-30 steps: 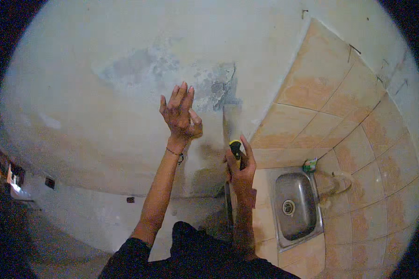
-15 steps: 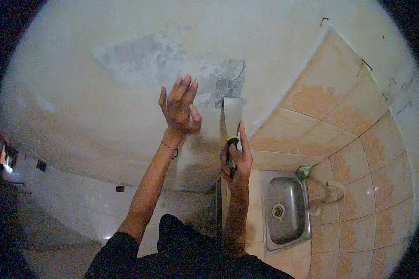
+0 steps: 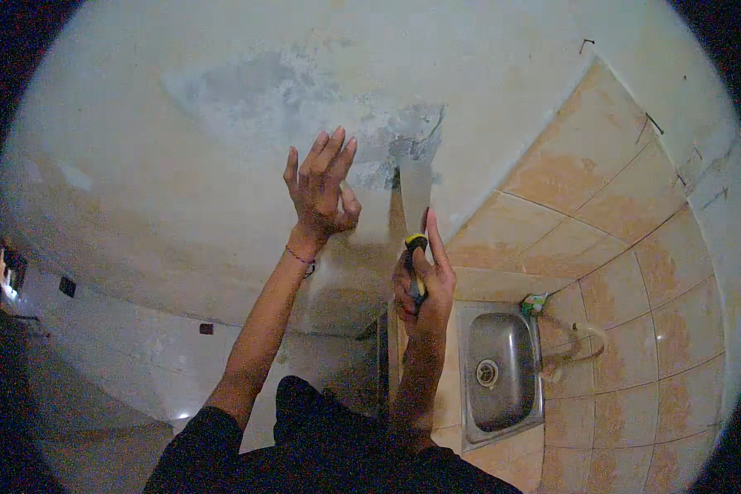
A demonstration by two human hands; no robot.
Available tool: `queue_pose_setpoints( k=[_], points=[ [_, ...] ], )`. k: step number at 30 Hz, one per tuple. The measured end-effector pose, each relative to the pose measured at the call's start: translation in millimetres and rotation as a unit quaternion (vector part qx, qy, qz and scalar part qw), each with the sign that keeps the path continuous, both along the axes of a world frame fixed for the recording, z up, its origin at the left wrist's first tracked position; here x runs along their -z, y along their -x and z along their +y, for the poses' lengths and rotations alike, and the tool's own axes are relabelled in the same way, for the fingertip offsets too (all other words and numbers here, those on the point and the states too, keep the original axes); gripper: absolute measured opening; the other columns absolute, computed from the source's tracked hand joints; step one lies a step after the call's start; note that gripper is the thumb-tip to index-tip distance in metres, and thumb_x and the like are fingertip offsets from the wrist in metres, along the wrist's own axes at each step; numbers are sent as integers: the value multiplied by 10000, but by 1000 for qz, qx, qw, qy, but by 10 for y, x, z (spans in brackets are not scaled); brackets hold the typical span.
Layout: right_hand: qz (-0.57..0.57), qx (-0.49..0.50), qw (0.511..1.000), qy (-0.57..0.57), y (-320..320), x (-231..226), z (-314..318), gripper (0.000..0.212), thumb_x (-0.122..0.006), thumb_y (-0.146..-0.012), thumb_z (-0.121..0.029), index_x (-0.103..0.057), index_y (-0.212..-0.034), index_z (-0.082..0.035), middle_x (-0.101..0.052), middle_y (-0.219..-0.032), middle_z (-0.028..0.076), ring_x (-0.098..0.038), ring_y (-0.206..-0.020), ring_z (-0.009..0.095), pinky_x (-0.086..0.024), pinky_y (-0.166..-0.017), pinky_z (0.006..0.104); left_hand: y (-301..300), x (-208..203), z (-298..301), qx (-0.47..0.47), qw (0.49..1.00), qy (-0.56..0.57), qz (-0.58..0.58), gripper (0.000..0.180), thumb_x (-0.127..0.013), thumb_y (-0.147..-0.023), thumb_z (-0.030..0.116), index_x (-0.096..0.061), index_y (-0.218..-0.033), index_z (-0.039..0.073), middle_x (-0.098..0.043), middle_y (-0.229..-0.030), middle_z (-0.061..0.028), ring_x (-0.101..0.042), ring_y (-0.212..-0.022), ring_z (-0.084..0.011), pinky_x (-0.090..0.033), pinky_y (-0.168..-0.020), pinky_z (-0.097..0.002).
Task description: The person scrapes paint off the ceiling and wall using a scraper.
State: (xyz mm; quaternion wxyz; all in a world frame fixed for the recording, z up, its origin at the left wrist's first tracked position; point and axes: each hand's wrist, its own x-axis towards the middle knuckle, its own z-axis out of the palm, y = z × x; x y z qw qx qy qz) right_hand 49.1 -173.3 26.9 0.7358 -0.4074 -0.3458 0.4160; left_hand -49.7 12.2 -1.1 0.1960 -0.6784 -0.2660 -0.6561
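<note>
My right hand (image 3: 426,280) is wrapped round the black and yellow handle of a putty knife (image 3: 417,185), its index finger stretched along the blade. The wide metal blade points up the wall and meets the lower edge of a rough grey patch (image 3: 418,132) where the paint is gone. Left of the knife, my left hand (image 3: 323,185) is held against or just off the wall, fingers spread, holding nothing; contact cannot be made out. A larger bare grey area (image 3: 259,90) spreads above and left of it on the cream-painted wall (image 3: 181,189).
A steel sink (image 3: 502,375) is set in the tiled counter at lower right, with a tap (image 3: 584,342) beside it. A green and white packet (image 3: 534,304) lies at its far corner. Orange-patterned tiles (image 3: 560,193) cover the right wall; a bent nail (image 3: 586,45) sticks out above.
The putty knife's blade has slid upward, farther onto the grey patch, with my right hand following. My left hand keeps its spread pose, and the view has shifted slightly.
</note>
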Motion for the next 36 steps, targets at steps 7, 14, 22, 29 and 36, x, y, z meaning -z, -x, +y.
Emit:
queue_pose_setpoints(
  k=[7,14,22,29,36],
  points=[
    [40,4,999,-9,65,-15,27,632,-577,-940,-210,-275,-1486,-110,-423,-620,13,-327,-402,49,-237,-325,180,10,-18,-8,-3,1000,-2,3,548,-391,-782,213,-572,-1290,114,-518,-1369,-49,-437,-1291,-202,-134,-1151,-454],
    [72,-7,997,-12,86,-9,15,646,-585,-931,-195,-269,-1485,-97,-435,-641,27,-367,-442,54,-253,-330,171,9,-22,-45,-12,1000,12,2,533,-390,-792,214,-582,-1279,113,-537,-1346,-50,-452,-1277,-204,-142,-1151,-451],
    [80,-4,997,-22,47,98,27,654,-592,-920,-171,-270,-1484,-90,-465,-678,41,-369,-449,56,-257,-328,169,-1,-17,-15,-14,1000,2,2,542,-405,-773,220,-587,-1272,117,-538,-1344,-51,-468,-1258,-218,-148,-1149,-452],
    [110,-22,993,-36,67,12,17,643,-575,-925,-144,-262,-1483,-80,-462,-681,38,-353,-440,50,-276,-325,168,7,5,-9,-7,1000,0,-1,542,-396,-785,230,-573,-1288,129,-532,-1348,-50,-459,-1265,-219,-141,-1149,-456],
    [73,-24,996,-36,23,-3,12,626,-541,-938,-149,-250,-1488,-84,-455,-683,33,-339,-435,52,-251,-323,163,-28,12,-9,-7,1000,7,-2,532,-382,-805,242,-571,-1290,129,-530,-1350,-46,-461,-1267,-208,-136,-1152,-454]
  ],
)
